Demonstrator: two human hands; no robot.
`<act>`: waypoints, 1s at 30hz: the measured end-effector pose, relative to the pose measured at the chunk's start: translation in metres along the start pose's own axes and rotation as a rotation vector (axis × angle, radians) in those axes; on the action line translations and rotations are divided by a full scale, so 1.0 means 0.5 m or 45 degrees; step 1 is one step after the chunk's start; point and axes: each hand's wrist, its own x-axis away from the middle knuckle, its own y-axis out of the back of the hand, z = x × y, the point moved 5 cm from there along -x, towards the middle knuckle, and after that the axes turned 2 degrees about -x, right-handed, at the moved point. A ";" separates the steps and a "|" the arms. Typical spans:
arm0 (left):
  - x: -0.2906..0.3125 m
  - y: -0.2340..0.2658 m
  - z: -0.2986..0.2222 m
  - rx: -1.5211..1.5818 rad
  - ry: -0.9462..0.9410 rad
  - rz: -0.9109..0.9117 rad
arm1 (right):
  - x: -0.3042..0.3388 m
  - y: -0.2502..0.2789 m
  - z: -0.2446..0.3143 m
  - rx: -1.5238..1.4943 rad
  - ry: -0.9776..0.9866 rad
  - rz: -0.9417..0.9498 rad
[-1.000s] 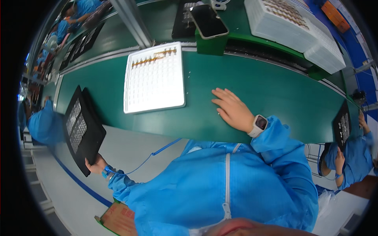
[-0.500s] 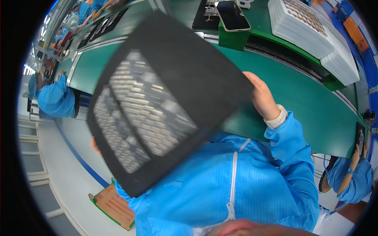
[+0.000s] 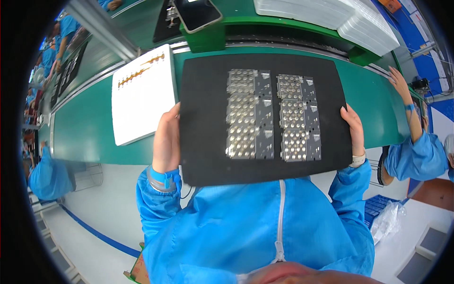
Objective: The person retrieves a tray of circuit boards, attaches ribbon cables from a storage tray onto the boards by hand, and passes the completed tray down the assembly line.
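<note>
A flat black board (image 3: 203,104) is held up in front of my chest, nearly level across. Two columns of small rectangular panels lie on it, the left column (image 3: 264,113) larger than the right column (image 3: 312,118). Rows of round silvery parts cover much of each panel. My left hand (image 3: 166,139) grips the board's left edge, with a blue band at the wrist. At the opposite edge, my right hand (image 3: 353,130) closes on the board, its fingers partly hidden behind it. Beside my left hand, a white foam tray (image 3: 142,106) holds a few orange-brown strips (image 3: 135,78).
The tray lies on a green bench (image 3: 85,118). Behind the board, a phone (image 3: 198,16) rests on a green stand (image 3: 205,40). White trays (image 3: 369,31) are stacked at the far right. A metal post (image 3: 101,28) rises at left; a co-worker's arm (image 3: 411,113) reaches in at right.
The board has swung from a steep tilt to nearly level and moved rightward in my view. My left hand, mostly hidden before, now shows. The white tray with strips has come into view.
</note>
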 end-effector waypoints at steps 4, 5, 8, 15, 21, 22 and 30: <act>0.004 -0.057 0.017 -0.401 0.052 -0.066 | -0.015 0.058 -0.023 0.116 -0.034 -0.189; 0.004 -0.067 0.022 -0.479 0.052 -0.069 | -0.023 0.070 -0.025 0.194 -0.014 -0.255; 0.015 -0.059 0.018 -0.511 0.071 -0.099 | -0.043 0.107 -0.039 0.163 -0.017 -0.251; 0.024 -0.045 -0.112 -1.606 -0.343 0.059 | -0.082 0.062 -0.030 0.096 -0.020 -0.172; -0.083 0.084 -0.233 -2.226 -0.882 -0.295 | -0.090 0.066 -0.027 0.517 0.297 -0.262; -0.107 0.099 -0.242 -2.206 -0.944 -0.238 | -0.087 0.057 -0.015 0.692 0.465 -0.277; -0.193 0.140 -0.258 -2.095 -0.523 -0.169 | -0.059 0.080 0.024 0.829 0.497 -0.364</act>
